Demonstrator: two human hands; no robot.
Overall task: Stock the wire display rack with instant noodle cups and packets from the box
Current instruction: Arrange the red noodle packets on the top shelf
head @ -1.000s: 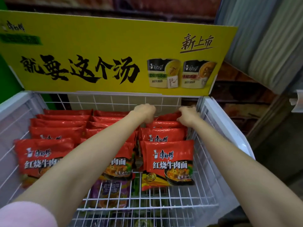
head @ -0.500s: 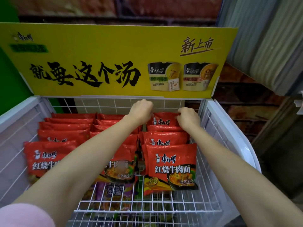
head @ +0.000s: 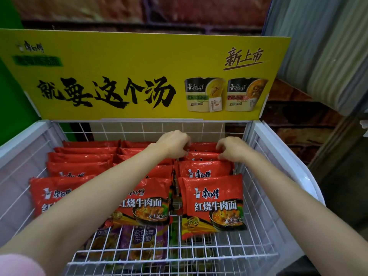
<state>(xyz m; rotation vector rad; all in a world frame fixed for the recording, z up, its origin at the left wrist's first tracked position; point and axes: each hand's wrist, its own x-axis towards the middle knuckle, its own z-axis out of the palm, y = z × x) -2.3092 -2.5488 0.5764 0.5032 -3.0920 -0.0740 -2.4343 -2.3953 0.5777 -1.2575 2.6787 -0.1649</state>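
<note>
- Wire display rack (head: 264, 198): white mesh basket under a yellow header card (head: 139, 76); holds 3 rows of red noodle packets, overlapped front to back.
- Rear packet (head: 203, 146), right row: at the back of the basket, near the rear mesh; both hands on its top edge.
- Left hand (head: 175, 143): fingers curled, grip pinching the packet's left corner.
- Right hand (head: 232, 149): fingers curled, grip pinching its right corner.
- Purple packets (head: 143, 236): on a lower tier, seen through the mesh.
- Progress, judged: top tier nearly full; right row being topped up. Cups and box not in view, so the remainder cannot be told.
</note>
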